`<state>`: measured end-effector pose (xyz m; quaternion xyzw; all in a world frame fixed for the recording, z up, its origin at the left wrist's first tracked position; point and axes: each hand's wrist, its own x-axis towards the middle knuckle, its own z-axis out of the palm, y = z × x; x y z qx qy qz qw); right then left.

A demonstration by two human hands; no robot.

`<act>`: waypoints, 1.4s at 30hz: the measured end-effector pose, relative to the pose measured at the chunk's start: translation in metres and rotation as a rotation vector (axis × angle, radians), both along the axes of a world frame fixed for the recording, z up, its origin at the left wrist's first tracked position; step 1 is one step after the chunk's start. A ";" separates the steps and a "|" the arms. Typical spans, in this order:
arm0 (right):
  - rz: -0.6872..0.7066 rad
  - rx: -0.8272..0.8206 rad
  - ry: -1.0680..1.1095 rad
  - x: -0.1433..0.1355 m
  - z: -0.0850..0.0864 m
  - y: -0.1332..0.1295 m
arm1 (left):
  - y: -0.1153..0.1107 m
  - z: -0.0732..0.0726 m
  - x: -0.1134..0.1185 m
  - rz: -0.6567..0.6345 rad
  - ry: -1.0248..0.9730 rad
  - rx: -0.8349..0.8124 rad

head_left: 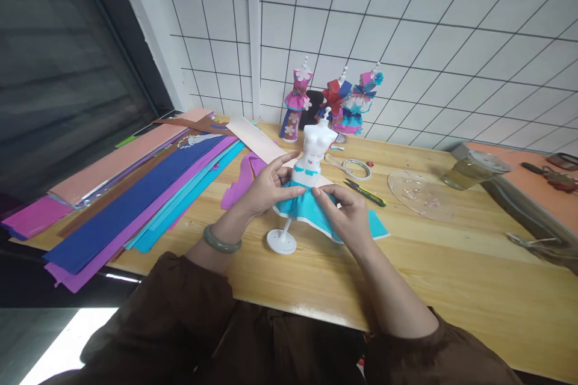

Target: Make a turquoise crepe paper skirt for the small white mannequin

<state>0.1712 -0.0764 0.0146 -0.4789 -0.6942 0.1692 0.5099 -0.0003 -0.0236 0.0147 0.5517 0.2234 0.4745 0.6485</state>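
A small white mannequin stands on its round base in front of me, tilted in this view. Turquoise paper trim crosses its waist, and below that a turquoise paper skirt with a white hem wraps partway round it. One end of the skirt trails out to the right. My left hand curves round the mannequin's left side, thumb pressing the skirt's top edge. With thumb and fingers, my right hand pinches the gathered top edge at the front. Fingertips behind the mannequin are hidden.
Long coloured paper sheets lie at the left. Three dressed mannequins stand along the tiled wall. Tape, green-and-yellow handled scissors, a clear plate of small beads and a lidded cup are at the right.
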 end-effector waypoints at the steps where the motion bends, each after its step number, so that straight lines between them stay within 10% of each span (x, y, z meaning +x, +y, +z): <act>1: -0.013 0.028 -0.008 0.000 0.000 0.000 | 0.000 0.000 0.000 -0.003 0.002 0.000; 42: 0.039 0.167 -0.037 -0.001 0.004 -0.003 | -0.006 -0.002 0.010 0.048 -0.030 0.090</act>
